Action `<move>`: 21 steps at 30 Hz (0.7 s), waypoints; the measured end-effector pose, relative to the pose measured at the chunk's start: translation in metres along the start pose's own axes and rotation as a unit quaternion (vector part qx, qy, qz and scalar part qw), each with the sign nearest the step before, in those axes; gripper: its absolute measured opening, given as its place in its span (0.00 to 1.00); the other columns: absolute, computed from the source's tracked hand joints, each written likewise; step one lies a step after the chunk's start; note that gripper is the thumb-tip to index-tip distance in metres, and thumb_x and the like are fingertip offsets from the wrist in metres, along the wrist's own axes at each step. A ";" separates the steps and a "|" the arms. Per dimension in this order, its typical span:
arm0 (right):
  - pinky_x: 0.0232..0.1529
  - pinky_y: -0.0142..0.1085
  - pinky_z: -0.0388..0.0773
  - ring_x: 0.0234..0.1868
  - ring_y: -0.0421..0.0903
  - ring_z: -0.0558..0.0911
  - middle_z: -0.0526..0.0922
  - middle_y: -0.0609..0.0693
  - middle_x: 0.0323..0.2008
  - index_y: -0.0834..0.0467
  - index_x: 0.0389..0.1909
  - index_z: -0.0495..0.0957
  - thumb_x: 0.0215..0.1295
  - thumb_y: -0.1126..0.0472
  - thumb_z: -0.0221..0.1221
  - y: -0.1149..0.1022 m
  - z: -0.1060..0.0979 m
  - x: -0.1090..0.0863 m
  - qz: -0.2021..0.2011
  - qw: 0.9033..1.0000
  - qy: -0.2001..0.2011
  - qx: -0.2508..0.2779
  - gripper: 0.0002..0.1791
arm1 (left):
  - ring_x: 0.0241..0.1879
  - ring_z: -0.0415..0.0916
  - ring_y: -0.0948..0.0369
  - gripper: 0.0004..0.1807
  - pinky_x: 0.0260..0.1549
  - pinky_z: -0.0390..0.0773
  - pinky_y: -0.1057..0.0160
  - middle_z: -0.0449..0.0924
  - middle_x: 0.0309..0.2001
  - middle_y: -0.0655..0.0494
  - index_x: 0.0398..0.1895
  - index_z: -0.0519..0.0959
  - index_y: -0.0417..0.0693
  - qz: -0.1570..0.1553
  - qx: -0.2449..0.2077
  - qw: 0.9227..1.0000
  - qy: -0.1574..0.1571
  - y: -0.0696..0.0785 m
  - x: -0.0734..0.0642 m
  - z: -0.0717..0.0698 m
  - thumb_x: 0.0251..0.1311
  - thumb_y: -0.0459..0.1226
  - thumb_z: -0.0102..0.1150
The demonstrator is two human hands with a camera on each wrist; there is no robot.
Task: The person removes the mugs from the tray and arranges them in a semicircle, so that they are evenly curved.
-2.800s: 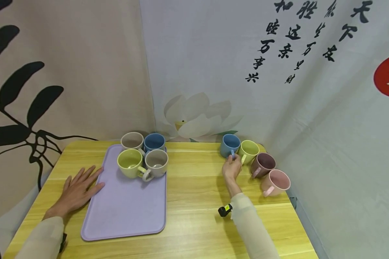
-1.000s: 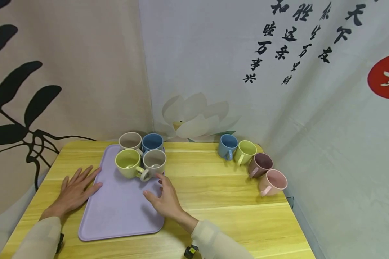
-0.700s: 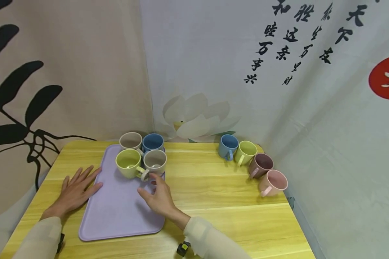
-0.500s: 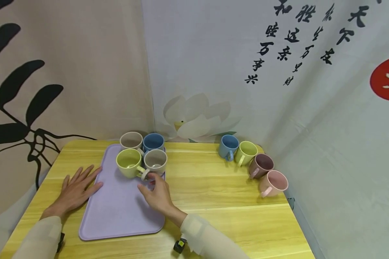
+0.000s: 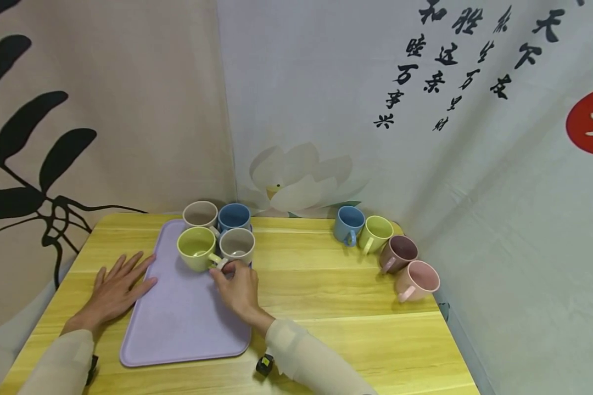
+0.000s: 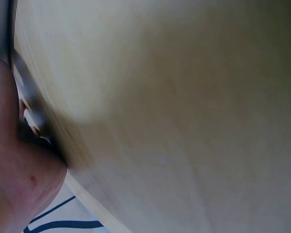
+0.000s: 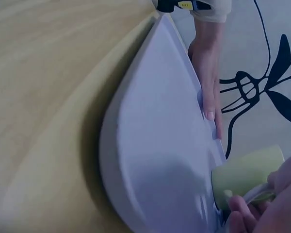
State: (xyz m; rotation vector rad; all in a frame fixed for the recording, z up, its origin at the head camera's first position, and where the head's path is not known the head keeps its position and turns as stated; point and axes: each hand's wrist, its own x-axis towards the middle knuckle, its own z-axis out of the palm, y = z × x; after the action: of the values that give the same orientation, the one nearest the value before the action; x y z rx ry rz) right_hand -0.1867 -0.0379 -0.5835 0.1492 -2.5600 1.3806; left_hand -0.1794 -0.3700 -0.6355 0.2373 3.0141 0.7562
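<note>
A light grey mug [image 5: 238,241] stands at the front right of a group of mugs on the lilac tray [image 5: 188,323]. My right hand [image 5: 239,288] pinches its handle between thumb and fingers. Left of it is a yellow-green mug [image 5: 195,249], seen side-on in the right wrist view, its handle close to the grey one. Behind them stand a beige mug [image 5: 200,213] and a blue mug [image 5: 234,215]. My left hand [image 5: 113,293] lies flat with spread fingers, its fingertips on the tray's left edge. The left wrist view catches only part of that hand and blurred tabletop.
At the table's right back, a second blue mug [image 5: 348,224], a second yellow-green mug [image 5: 376,233], a plum mug [image 5: 400,252] and a pink mug [image 5: 419,278] stand in a slanting row. A printed cloth [image 5: 296,109] hangs behind the wooden table [image 5: 336,307].
My right hand has left the blue mug's handle in the right row, moved left to the tray and closed on the grey mug's handle. The left hand stays put.
</note>
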 end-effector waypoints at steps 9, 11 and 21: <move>0.40 0.27 0.80 0.32 0.35 0.86 0.94 0.42 0.28 0.49 0.29 0.90 0.66 0.51 0.78 0.001 -0.005 0.002 0.011 1.000 -0.004 -0.013 0.10 | 0.90 0.31 0.23 0.42 0.78 0.24 0.12 0.45 0.92 0.31 0.95 0.52 0.60 -0.004 0.002 1.000 -0.006 -0.002 0.001 0.001 0.88 0.61 0.47; 0.40 0.26 0.81 0.32 0.37 0.87 0.94 0.43 0.29 0.50 0.31 0.89 0.66 0.53 0.77 0.002 -0.008 0.001 0.011 1.000 -0.015 0.000 0.08 | 0.90 0.30 0.23 0.42 0.78 0.24 0.12 0.45 0.92 0.31 0.95 0.52 0.59 -0.003 0.002 1.000 -0.007 -0.002 0.001 0.001 0.88 0.61 0.47; 0.40 0.22 0.83 0.35 0.32 0.88 0.95 0.52 0.35 0.57 0.38 0.87 0.73 0.62 0.69 0.011 -0.029 -0.001 -0.023 0.996 -0.078 0.028 0.04 | 0.91 0.30 0.23 0.42 0.78 0.23 0.12 0.45 0.92 0.30 0.95 0.52 0.59 -0.004 -0.004 1.000 -0.007 0.000 0.000 0.000 0.87 0.61 0.48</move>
State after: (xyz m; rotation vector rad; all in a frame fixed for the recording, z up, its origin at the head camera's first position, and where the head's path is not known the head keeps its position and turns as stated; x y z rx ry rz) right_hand -0.1838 -0.0078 -0.5768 0.3376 -2.6245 1.4780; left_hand -0.1795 -0.3703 -0.6357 0.2280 2.9967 0.7615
